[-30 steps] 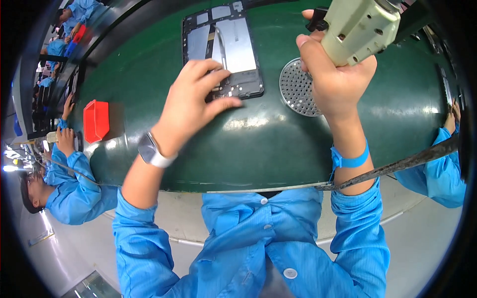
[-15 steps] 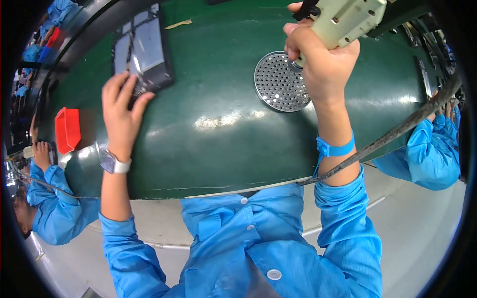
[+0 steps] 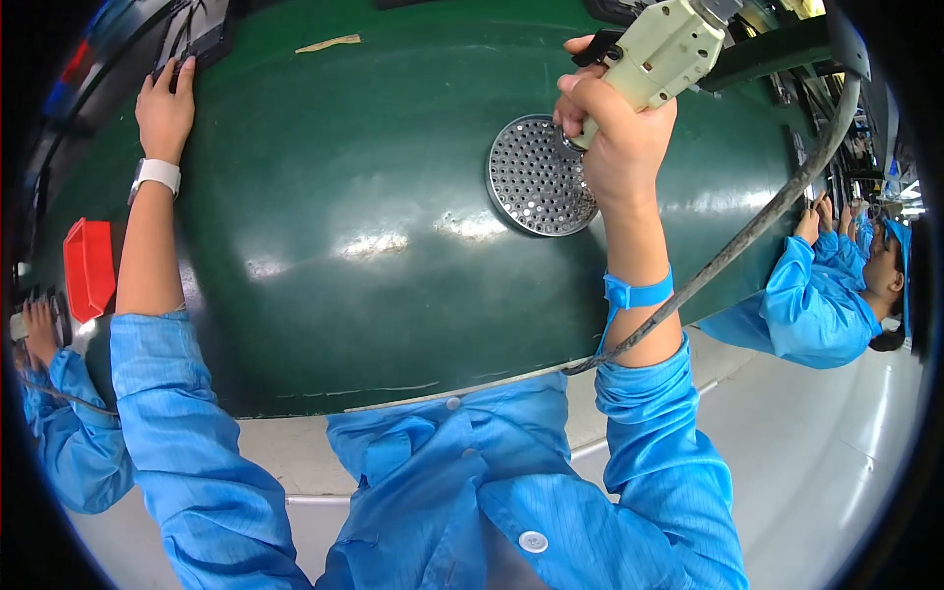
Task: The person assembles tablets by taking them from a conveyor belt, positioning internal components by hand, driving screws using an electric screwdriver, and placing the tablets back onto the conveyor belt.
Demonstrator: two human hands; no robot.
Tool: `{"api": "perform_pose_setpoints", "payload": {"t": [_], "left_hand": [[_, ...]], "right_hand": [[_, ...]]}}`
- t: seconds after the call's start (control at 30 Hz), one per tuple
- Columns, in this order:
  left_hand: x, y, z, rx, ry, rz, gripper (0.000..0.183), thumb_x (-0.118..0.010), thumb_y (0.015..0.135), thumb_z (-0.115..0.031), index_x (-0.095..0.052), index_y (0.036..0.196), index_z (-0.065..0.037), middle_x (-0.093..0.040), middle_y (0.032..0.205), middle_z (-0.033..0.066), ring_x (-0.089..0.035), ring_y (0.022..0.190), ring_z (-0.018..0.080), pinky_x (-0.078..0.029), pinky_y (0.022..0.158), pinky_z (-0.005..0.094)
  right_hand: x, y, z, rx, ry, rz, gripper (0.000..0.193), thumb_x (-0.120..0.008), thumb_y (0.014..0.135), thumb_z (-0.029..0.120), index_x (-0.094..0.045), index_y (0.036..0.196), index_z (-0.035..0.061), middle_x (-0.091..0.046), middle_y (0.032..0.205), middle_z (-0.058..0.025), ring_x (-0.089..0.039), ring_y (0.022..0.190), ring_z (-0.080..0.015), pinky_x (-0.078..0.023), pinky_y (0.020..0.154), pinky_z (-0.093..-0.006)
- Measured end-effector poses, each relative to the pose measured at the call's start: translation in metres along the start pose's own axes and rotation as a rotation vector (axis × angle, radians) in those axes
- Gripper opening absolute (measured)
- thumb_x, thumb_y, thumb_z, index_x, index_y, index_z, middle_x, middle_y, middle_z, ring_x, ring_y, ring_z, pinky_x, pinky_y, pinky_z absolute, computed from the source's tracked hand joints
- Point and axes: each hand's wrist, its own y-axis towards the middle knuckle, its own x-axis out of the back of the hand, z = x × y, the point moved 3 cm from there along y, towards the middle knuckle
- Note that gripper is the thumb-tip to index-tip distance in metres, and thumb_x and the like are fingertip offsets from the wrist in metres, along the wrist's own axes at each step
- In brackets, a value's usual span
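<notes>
My right hand [image 3: 629,133] is wrapped round a pale green electric screwdriver [image 3: 669,49], with a blue band on the wrist below. Under its lower end lies a round metal tray [image 3: 511,177] full of small holes, some filled with shiny bits; the tool's tip is hidden by my fingers. At the far left, my left hand [image 3: 165,113] reaches out with fingers extended, touching the near edge of a flat dark device [image 3: 211,41]. Thin dark cables lie over that device, and its far part runs out of view.
A red plastic bin [image 3: 88,265] stands at the left. A yellowish strip [image 3: 328,43] lies on the green table [image 3: 324,177]. A thick grey cable [image 3: 737,246] crosses by my right forearm. Co-workers in blue sit at the left [image 3: 84,442] and right [image 3: 826,305].
My left hand and the dark device have moved away toward the far left. My right hand still holds the electric screwdriver by the tray. The whole view has shifted somewhat.
</notes>
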Motion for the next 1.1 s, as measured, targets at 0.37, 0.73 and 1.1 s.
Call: {"api": "perform_pose_setpoints", "payload": {"t": [0.37, 0.73, 1.1], "left_hand": [[0.002, -0.003, 0.006, 0.066, 0.027, -0.006, 0.071, -0.051, 0.093, -0.063, -0.063, 0.13, -0.004, -0.053, 0.135, 0.0336, -0.046, 0.132, 0.0445, -0.034, 0.112, 0.046], [0.037, -0.009, -0.017, -0.038, 0.019, -0.17, 0.057, -0.064, 0.09, -0.051, -0.07, 0.117, -0.001, -0.06, 0.127, 0.03, -0.054, 0.122, 0.0426, -0.04, 0.106, 0.0462], [0.035, -0.028, -0.227, -0.123, -0.678, -0.06, 0.05, -0.085, 0.077, -0.032, -0.07, 0.115, -0.002, -0.071, 0.11, 0.0177, -0.071, 0.092, 0.0246, -0.055, 0.084, 0.035]], "right_hand": [[-0.001, -0.002, -0.002, -0.044, 0.001, 0.011, 0.025, -0.064, 0.076, 0.001, -0.061, 0.099, -0.0065, -0.054, 0.062, -0.0053, -0.049, 0.048, -0.0136, -0.043, 0.052, -0.0306], [-0.004, -0.002, 0.002, -0.012, -0.016, 0.021, 0.024, -0.062, 0.075, -0.002, -0.061, 0.098, -0.0087, -0.057, 0.065, -0.0058, -0.051, 0.048, -0.0128, -0.043, 0.05, -0.0272], [-0.002, -0.013, 0.021, 0.153, -0.041, -0.087, 0.028, -0.061, 0.076, -0.011, -0.061, 0.104, -0.0067, -0.062, 0.075, -0.0053, -0.053, 0.054, -0.0089, -0.043, 0.049, -0.0239]]}}
